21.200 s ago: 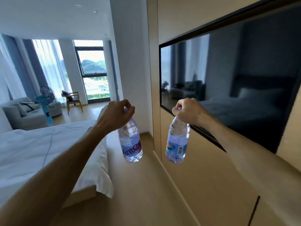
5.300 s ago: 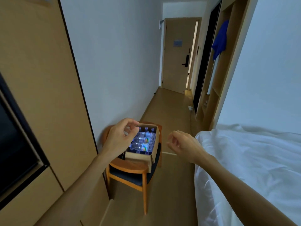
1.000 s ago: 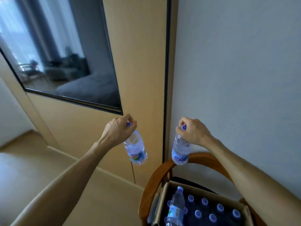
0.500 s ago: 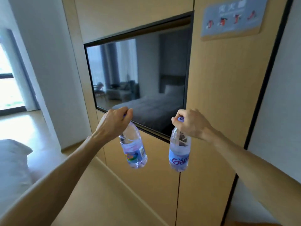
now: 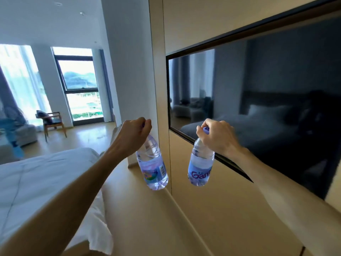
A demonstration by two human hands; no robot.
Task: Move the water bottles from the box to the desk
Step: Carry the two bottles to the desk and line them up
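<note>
right bottle (image 5: 200, 164) labelled "Gan", left bottle (image 5: 153, 167) barcode

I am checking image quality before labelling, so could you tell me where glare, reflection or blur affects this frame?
Head view: the window is blown out; the dark wall screen mirrors the bed; wide-angle bending skews the walls; the left bottle and right bottle stay fairly sharp, with the far chair soft.

Window (image 5: 79, 84) glare — soft, warped edges.
</note>
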